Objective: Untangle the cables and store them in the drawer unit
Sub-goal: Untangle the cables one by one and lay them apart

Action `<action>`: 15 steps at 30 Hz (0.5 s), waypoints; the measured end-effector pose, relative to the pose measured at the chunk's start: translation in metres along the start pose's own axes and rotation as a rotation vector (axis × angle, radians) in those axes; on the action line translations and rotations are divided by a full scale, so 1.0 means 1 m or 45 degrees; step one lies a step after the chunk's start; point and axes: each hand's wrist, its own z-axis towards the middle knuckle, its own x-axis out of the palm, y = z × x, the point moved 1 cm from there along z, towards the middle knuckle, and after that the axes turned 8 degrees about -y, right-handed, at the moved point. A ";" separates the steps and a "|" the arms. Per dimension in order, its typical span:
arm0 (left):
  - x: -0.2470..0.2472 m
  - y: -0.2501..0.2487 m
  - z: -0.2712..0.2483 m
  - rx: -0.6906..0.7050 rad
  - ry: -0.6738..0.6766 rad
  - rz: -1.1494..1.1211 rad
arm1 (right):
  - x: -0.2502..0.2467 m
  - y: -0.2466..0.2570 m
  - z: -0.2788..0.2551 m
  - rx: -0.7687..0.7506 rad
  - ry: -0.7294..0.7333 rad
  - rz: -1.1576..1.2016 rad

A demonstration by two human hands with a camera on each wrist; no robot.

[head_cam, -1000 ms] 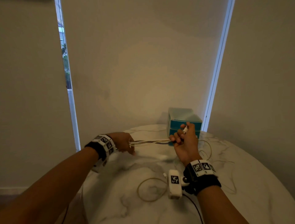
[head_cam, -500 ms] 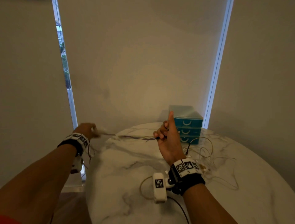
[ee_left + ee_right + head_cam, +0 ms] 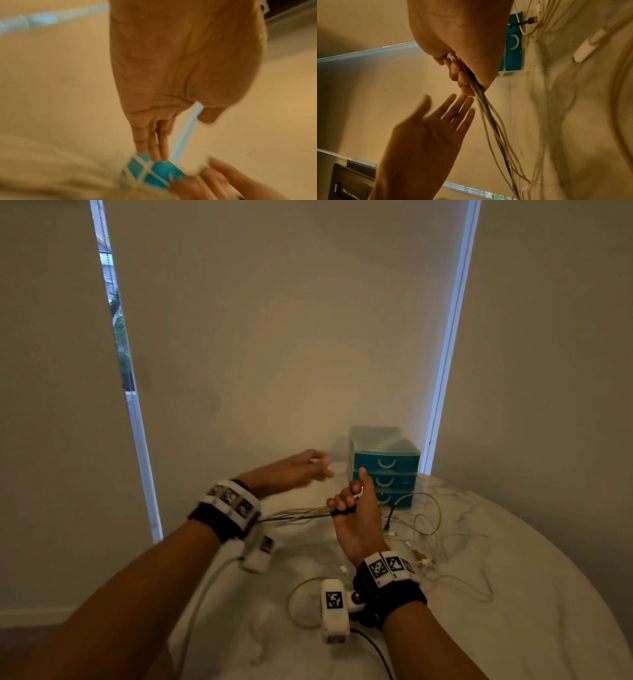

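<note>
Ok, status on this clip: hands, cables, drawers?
Left hand open, empty. Right hand grips cable bundle. Drawer unit all shut. Loose cables tangled on table.

1. drawer unit (image 3: 385, 465) is teal, with pale curved handles and a frosted see-through top
2. cables (image 3: 424, 529) mostly cream/white, one dark one (image 3: 389, 517) mixed in
3. bench (image 3: 513, 594) is white marble with grey veins
4. wristbands (image 3: 388, 580) black, with black-and-white square tags

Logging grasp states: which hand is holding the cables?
The right hand: its fingers grip the cable bundle. The left hand is spread open, holding nothing.
</note>
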 end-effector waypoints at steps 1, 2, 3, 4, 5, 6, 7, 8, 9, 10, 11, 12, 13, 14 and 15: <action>0.027 -0.012 -0.001 -0.048 0.029 -0.128 | -0.001 0.003 -0.001 -0.014 -0.025 -0.012; 0.052 -0.015 0.001 -0.082 0.072 -0.180 | -0.002 0.006 -0.004 -0.034 -0.052 -0.047; 0.071 -0.014 0.004 -0.080 0.112 -0.144 | -0.003 0.010 -0.004 -0.057 -0.085 -0.101; 0.084 -0.010 0.009 -0.069 0.108 -0.047 | -0.005 0.012 -0.005 -0.077 -0.118 -0.136; 0.094 -0.004 0.014 -0.056 0.061 0.067 | -0.008 0.013 -0.002 -0.098 -0.161 -0.184; 0.099 -0.001 0.017 -0.075 0.006 0.146 | -0.013 0.012 0.003 -0.110 -0.214 -0.248; 0.102 0.002 0.021 -0.121 -0.057 0.198 | -0.018 0.011 0.007 -0.128 -0.265 -0.324; 0.106 0.000 0.023 -0.149 -0.104 0.273 | -0.024 0.010 0.012 -0.154 -0.315 -0.371; 0.110 0.001 0.028 -0.160 -0.138 0.370 | -0.027 0.011 0.015 -0.185 -0.338 -0.428; 0.113 0.001 0.030 -0.142 -0.183 0.477 | -0.030 0.013 0.016 -0.218 -0.347 -0.490; 0.115 0.000 0.032 -0.101 -0.232 0.570 | -0.032 0.015 0.017 -0.244 -0.349 -0.538; 0.117 0.000 0.035 -0.055 -0.262 0.624 | -0.035 0.018 0.018 -0.267 -0.340 -0.570; 0.118 0.001 0.038 -0.032 -0.275 0.625 | -0.037 0.023 0.018 -0.272 -0.314 -0.593; 0.118 0.004 0.043 -0.026 -0.286 0.571 | -0.040 0.027 0.020 -0.296 -0.294 -0.608; 0.118 0.009 0.048 -0.023 -0.305 0.525 | -0.043 0.033 0.020 -0.314 -0.262 -0.608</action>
